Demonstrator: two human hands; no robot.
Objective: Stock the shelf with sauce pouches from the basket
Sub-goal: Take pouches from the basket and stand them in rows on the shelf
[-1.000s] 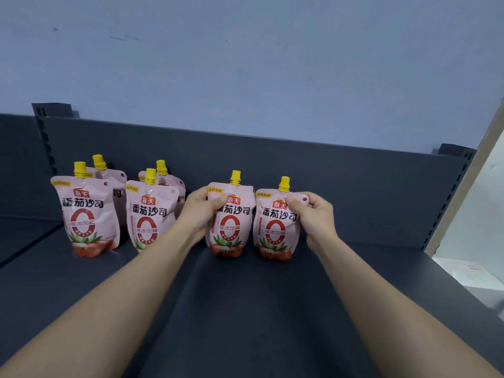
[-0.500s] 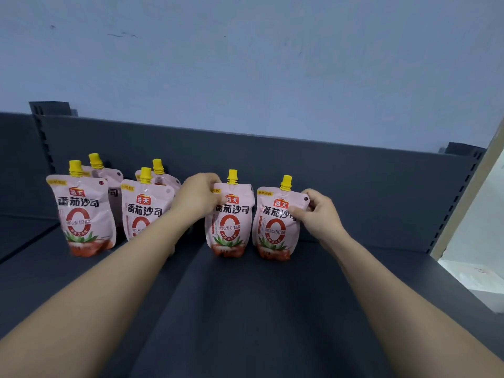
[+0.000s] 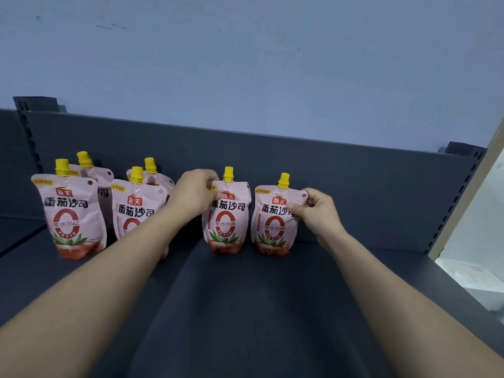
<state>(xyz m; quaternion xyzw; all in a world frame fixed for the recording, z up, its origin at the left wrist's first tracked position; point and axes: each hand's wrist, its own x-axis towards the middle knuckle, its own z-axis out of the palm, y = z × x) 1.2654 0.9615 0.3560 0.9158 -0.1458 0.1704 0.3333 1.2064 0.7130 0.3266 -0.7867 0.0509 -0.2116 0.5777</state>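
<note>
Pink pouches stand upright on the shelf [image 3: 245, 309], the left hand [image 3: 193, 195] pinching one pouch [image 3: 227, 216] by its top corner, the right hand [image 3: 317, 211] another [image 3: 274, 222]; placing step, next likely letting go without tipping them.

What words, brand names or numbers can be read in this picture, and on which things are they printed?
"海天": red brand badge on each front sauce pouch, e.g. the far-left pouch.
"番茄沙司": large black name, whole on the pouch in the left hand's grip.
"0" with "零添加酱": red ring, clear on those two pouches.
Yellow corner tags and small print along the edges: too small to read.
Shelf: no text.
</note>
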